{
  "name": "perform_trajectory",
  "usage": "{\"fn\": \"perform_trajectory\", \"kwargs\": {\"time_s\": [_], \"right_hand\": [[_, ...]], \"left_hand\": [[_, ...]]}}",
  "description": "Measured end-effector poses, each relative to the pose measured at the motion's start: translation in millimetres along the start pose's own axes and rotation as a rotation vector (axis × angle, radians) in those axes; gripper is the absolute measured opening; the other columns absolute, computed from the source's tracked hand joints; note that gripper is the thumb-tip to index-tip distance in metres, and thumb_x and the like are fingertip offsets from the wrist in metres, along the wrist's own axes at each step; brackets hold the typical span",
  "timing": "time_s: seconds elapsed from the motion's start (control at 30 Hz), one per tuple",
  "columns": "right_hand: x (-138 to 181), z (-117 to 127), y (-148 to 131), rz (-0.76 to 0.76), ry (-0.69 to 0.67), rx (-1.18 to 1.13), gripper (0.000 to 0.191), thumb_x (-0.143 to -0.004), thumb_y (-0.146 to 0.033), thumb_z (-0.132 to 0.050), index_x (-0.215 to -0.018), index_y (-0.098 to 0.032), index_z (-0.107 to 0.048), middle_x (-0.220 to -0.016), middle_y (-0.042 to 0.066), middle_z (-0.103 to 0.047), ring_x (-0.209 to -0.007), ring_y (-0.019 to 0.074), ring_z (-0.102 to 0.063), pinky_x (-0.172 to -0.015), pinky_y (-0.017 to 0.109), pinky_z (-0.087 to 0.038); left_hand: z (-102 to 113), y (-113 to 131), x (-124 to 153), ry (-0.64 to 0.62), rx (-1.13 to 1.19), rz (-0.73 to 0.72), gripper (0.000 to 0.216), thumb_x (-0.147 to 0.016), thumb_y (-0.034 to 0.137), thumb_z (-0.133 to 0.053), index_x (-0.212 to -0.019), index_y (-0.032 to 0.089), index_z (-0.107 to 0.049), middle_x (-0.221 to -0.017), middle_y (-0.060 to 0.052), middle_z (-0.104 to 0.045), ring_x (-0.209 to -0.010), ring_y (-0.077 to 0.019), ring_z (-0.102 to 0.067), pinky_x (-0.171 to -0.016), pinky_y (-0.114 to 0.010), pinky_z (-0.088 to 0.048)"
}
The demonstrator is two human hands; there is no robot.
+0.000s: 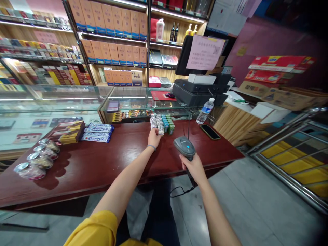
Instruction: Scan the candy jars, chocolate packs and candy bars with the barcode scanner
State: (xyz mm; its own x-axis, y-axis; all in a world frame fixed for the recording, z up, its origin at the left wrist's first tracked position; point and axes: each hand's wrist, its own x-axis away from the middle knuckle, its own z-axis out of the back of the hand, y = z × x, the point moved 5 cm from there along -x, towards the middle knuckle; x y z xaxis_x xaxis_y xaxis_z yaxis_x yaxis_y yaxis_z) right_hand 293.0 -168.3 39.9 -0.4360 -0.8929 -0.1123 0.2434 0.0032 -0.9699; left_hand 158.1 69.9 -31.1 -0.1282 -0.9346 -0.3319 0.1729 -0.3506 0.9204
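My right hand is wrapped round the handle of a grey barcode scanner, raised over the front edge of the dark red table. A blue light glows on the scanner's top. Further off, my left hand has its fingers closed at the front of a cluster of small white containers, at one of the nearest ones. Its fingertips are partly hidden. Right beside that cluster stand rows of small blue and green containers.
To the left lie blue-and-white packets, brown-and-yellow packs and several lidded jars. At right are a phone and a water bottle. A glass display case and a monitor stand behind; the scanner's cable hangs nearby.
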Motion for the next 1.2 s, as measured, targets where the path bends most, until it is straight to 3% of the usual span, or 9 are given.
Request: {"fn": "perform_trajectory", "kwargs": {"time_s": [0.4,0.6,0.73,0.87,1.2], "right_hand": [[-0.6,1.3,2.0,-0.02,-0.004,0.011,0.046,-0.075,-0.057,-0.072,-0.099,-0.021,-0.056,-0.049,-0.007,-0.054,-0.037,0.014,-0.051,-0.041,0.026,-0.042],[4.2,-5.1,-6.8,-0.02,-0.013,0.014,0.045,-0.076,-0.056,-0.071,-0.1,-0.021,-0.056,-0.047,-0.008,-0.054,-0.037,0.0135,-0.05,-0.041,0.024,-0.042],[8.4,-13.9,-14.9,0.005,-0.013,0.01,0.05,-0.075,-0.055,-0.071,-0.107,-0.02,-0.057,-0.045,-0.008,-0.054,-0.036,0.0132,-0.049,-0.04,0.024,-0.041],[14.4,-28.1,-22.8,0.027,-0.016,0.01,0.051,-0.073,-0.057,-0.072,-0.107,-0.02,-0.058,-0.046,-0.008,-0.055,-0.036,0.0137,-0.05,-0.039,0.024,-0.042],[23.6,-77.1,-41.2,0.068,-0.134,0.001,0.04,-0.075,-0.054,-0.072,-0.095,-0.022,-0.057,-0.052,-0.006,-0.058,-0.039,0.0136,-0.052,-0.04,0.025,-0.042]], "left_hand": [[-3.4,-10.3,-6.4,0.034,-0.022,0.024,0.033,-0.068,0.01,-0.078,-0.091,0.018,-0.055,-0.085,-0.002,-0.062,-0.077,-0.0144,-0.06,-0.075,-0.029,-0.05],[21.6,-7.3,5.8,0.077,-0.016,0.021,0.042,-0.067,0.008,-0.079,-0.101,0.016,-0.056,-0.098,-0.006,-0.062,-0.089,-0.0169,-0.061,-0.081,-0.031,-0.052],[61.2,-3.8,16.8,0.021,-0.005,-0.015,0.039,-0.071,0.01,-0.077,-0.104,0.016,-0.057,-0.103,-0.007,-0.063,-0.087,-0.0163,-0.063,-0.082,-0.033,-0.054],[120.2,0.3,29.0,0.019,-0.022,-0.037,0.034,-0.075,0.012,-0.072,-0.105,0.018,-0.059,-0.104,-0.007,-0.065,-0.088,-0.0164,-0.066,-0.083,-0.033,-0.055],[275.1,-14.9,70.4,0.252,-0.141,0.041,0.025,-0.079,0.025,-0.068,-0.103,0.02,-0.064,-0.1,-0.006,-0.07,-0.086,-0.0184,-0.068,-0.087,-0.037,-0.054]]}}
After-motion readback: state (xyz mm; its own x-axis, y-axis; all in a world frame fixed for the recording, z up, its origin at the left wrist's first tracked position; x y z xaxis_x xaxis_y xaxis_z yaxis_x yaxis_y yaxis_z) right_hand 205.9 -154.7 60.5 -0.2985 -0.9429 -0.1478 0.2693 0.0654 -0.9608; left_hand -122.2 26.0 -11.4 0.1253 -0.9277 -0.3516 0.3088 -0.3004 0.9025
